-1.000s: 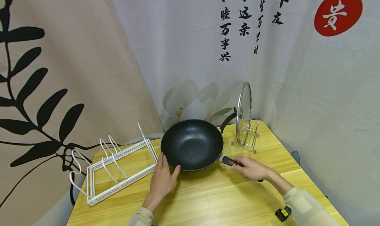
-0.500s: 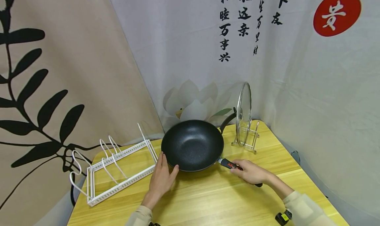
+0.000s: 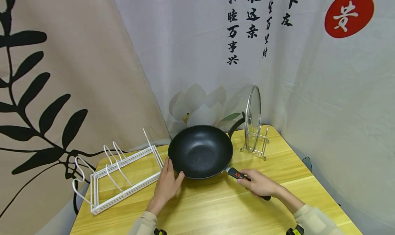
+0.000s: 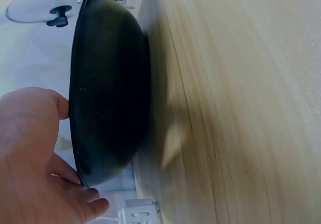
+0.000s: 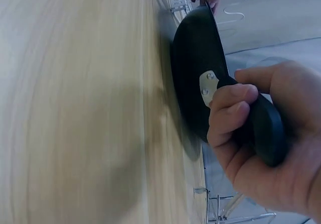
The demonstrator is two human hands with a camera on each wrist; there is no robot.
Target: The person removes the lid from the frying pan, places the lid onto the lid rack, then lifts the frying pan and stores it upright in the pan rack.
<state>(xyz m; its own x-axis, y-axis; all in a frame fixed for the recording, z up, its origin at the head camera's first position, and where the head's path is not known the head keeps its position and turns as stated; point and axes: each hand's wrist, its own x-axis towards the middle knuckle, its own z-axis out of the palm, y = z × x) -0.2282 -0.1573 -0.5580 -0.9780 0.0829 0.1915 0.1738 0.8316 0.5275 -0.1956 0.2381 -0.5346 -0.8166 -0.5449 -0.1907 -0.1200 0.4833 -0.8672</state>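
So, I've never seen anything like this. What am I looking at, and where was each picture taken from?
There is no robot here, just a person's bare left hand and right hand at work. The wide view comes from a camera worn on the head, looking forward and down. The two close, sideways-looking views come from cameras on the wrists, one for each hand.

The right hand holds a black pan by its handle. The left hand touches the pan's rim on the opposite side. On the wooden table, a white rack lies to the person's left, and a glass lid stands upright in a small wire stand to the right.
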